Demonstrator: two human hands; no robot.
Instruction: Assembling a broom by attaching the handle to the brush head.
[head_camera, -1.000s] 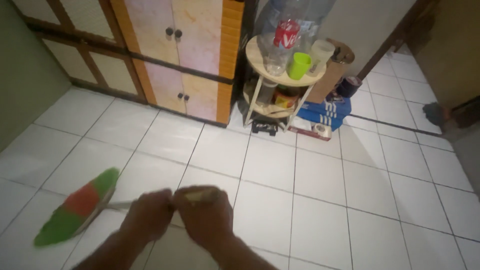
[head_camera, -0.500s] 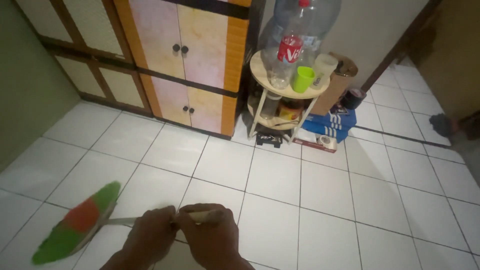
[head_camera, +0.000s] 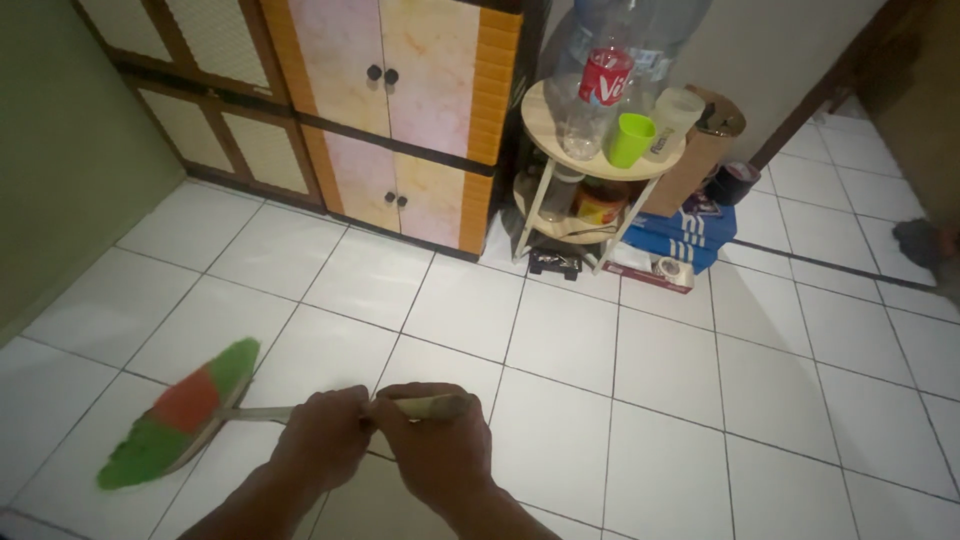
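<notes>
- Since half a second ago the broom head (head_camera: 180, 415) is sitting a little further right and up in my view, and the cabinet and stand are sliding right as well; my grip is looking unchanged
- My left hand (head_camera: 325, 437) is wrapping fully closed around the pale broom handle (head_camera: 335, 410), knuckles up, on the side nearer the bristles
- My right hand (head_camera: 435, 450) is closing around the same handle right beside the left, the two hands touching; the handle's end is poking out past my right fist
- The handle is running nearly level across the lower view, leftwards to the green and orange bristles, which are lying blurred over the white tiled floor (head_camera: 640, 380) at lower left
- Well apart, against the far wall, a round two-tier stand (head_camera: 545, 140) is carrying clear plastic bottles (head_camera: 595, 85) and a green cup (head_camera: 630, 140)
- A pink and orange cabinet (head_camera: 420, 110) is standing just left of the stand
- Blue boxes (head_camera: 680, 235) are lying on the floor just right of the stand
</notes>
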